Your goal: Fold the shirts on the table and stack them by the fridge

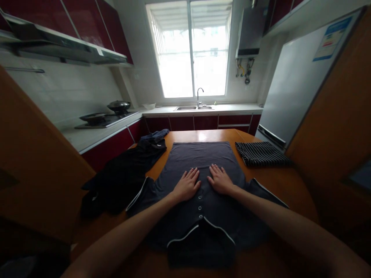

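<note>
A dark grey polo shirt (199,158) with white-trimmed collar and sleeves lies spread face up on the wooden table (290,185), collar toward me. My left hand (188,184) lies flat on its chest, fingers spread, just left of the button placket. My right hand (219,178) rests flat beside it on the right of the placket, fingers stretched out. Neither hand holds anything.
A heap of black and blue clothes (127,173) lies at the table's left. A folded striped garment (262,153) sits at the right rear. Beyond are a stove with pans (107,115), a sink (194,107) under the window, and a fridge (295,85) at right.
</note>
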The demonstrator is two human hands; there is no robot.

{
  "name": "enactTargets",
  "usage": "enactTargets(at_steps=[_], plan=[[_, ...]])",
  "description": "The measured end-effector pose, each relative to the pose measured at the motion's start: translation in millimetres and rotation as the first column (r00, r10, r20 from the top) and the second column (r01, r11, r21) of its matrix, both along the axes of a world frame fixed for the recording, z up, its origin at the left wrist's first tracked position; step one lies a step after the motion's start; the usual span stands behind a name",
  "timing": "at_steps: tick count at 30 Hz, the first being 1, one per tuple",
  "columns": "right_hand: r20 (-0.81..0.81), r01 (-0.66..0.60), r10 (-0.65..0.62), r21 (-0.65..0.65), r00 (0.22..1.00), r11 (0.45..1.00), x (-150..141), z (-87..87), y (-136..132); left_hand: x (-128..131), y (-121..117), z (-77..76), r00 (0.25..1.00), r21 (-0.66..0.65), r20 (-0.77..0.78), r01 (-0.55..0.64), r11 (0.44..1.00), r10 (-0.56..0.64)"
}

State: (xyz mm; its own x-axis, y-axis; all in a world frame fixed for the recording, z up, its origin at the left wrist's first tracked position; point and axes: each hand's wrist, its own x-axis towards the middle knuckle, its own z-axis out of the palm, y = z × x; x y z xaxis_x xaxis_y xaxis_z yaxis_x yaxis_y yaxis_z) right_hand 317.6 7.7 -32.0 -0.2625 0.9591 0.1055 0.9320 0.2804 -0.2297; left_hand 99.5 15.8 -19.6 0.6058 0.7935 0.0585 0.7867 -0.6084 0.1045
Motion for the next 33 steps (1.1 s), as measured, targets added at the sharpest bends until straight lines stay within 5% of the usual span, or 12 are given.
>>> enactTargets(at_steps=[6,12,15,18,21,26,29,33], plan=[[0.107,0.308,-0.304,-0.029,0.947,0.951,80,10.0,35,-11,2,-0.1,0.999,-0.015,0.009,-0.040,0.999,0.040],[0.033,-0.012,0.012,0.000,0.999,1.000,34,5.0,36,-1,36,7.2,1.000,-0.129,0.013,-0.023,0.991,0.025],[-0.002,-0.177,0.177,-0.016,0.984,0.984,19,4.9,52,8,70,11.0,0.994,-0.100,0.016,0.105,0.989,-0.104],[-0.003,-0.248,0.248,-0.035,0.969,0.968,34,6.9,83,9,109,11.5,0.973,-0.099,0.004,0.230,0.968,-0.231],[0.031,-0.170,0.172,-0.056,0.985,0.984,72,6.6,123,-9,153,12.6,0.977,-0.120,-0.036,0.206,0.971,-0.212],[0.072,0.194,-0.189,-0.055,0.979,0.980,114,3.0,181,-59,222,19.3,0.986,-0.044,-0.076,-0.151,0.988,0.147],[0.041,0.295,-0.295,0.017,0.955,0.955,91,2.4,201,-44,237,16.6,0.983,-0.017,-0.071,-0.171,0.985,0.170],[-0.004,-0.048,0.048,0.022,0.999,0.999,40,-0.5,215,15,235,0.7,0.988,-0.039,-0.022,0.154,0.987,-0.155]])
